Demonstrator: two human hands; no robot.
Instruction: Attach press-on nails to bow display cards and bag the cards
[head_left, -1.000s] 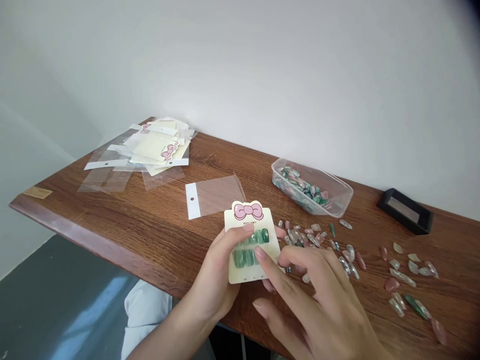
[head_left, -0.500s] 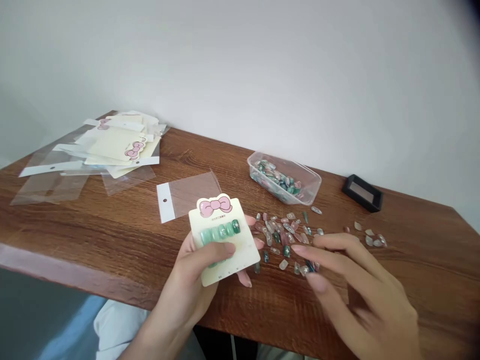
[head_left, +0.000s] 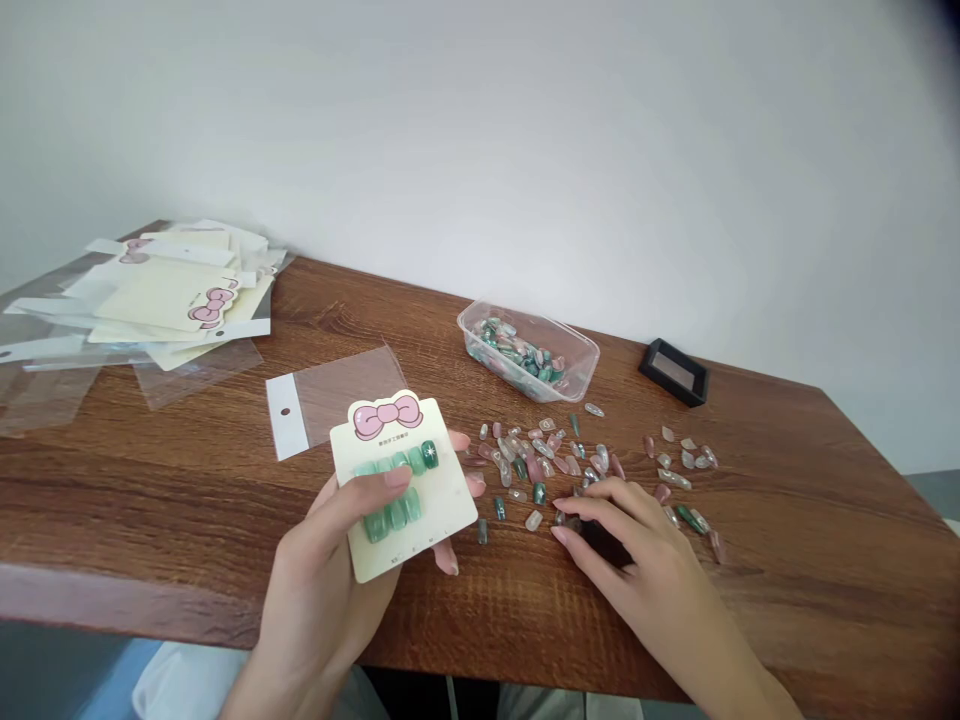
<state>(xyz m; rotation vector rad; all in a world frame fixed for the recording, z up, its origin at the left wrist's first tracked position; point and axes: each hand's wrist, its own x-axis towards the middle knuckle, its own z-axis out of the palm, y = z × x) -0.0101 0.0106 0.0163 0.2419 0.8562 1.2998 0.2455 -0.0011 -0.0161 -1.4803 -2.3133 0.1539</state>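
Note:
My left hand (head_left: 330,570) grips a cream card (head_left: 442,490) with a pink bow printed at its top and rows of green press-on nails stuck to it; the thumb lies across the nails. My right hand (head_left: 637,560) rests on the wooden table (head_left: 150,480) with fingers curled down onto the loose press-on nails (head_left: 540,460), its fingertips pinching among them. What the fingertips hold is hidden. The loose nails are green, pink and clear and spread just right of the card.
A clear plastic tub (head_left: 529,350) of more nails stands behind the loose ones. An empty clear sleeve (head_left: 330,395) lies behind the card. A heap of cards and sleeves (head_left: 150,300) fills the far left. A small black tray (head_left: 673,371) sits near the wall.
My right hand left the card, moved right and came down onto the loose nails. My left hand kept the card. The view shifted, sliding everything leftward in the frame.

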